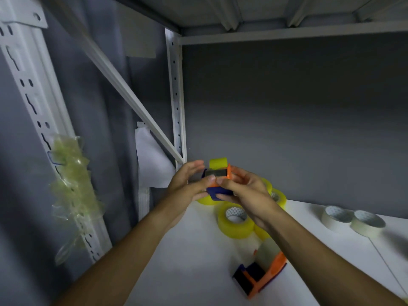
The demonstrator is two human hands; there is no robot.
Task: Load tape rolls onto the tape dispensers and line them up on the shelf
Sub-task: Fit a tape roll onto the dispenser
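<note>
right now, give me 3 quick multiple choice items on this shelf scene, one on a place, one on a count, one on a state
1. Where is the second tape dispenser?
A. Lying on the shelf near the front, under the right forearm
B. Hanging on the upright post
C. On top of the white rolls

2. How many white tape rolls sit at the right?
A. None
B. Two
C. Five

3. What state is the held dispenser in?
A. Lying on the shelf untouched
B. Held off the shelf in both hands with a yellow roll at its top
C. Held by one hand only

Answers:
1. A, its orange and dark blue body lies on the white surface.
2. B, a pair sits side by side.
3. B, the left hand and right hand both grip it above the shelf.
</note>
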